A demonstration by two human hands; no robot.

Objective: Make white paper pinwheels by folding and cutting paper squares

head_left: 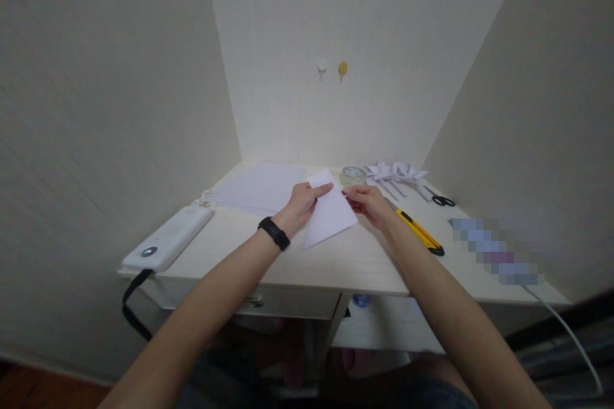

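Observation:
A white sheet of paper (pixel 330 216) lies tilted on the pale wooden desk (pixel 345 262), lifted a little at its far end. My left hand (pixel 301 204) pinches its upper left edge, thumb on top; a black band sits on that wrist. My right hand (pixel 367 202) pinches the sheet's right edge with closed fingers. Both hands meet over the middle of the desk.
A stack of white paper (pixel 261 188) lies at the back left. A white power bank (pixel 167 238) with a black strap sits at the left edge. A tape roll (pixel 353 174), folded paper pieces (pixel 397 172), black scissors (pixel 442 200) and a yellow utility knife (pixel 418 231) lie to the right. Walls close in on three sides.

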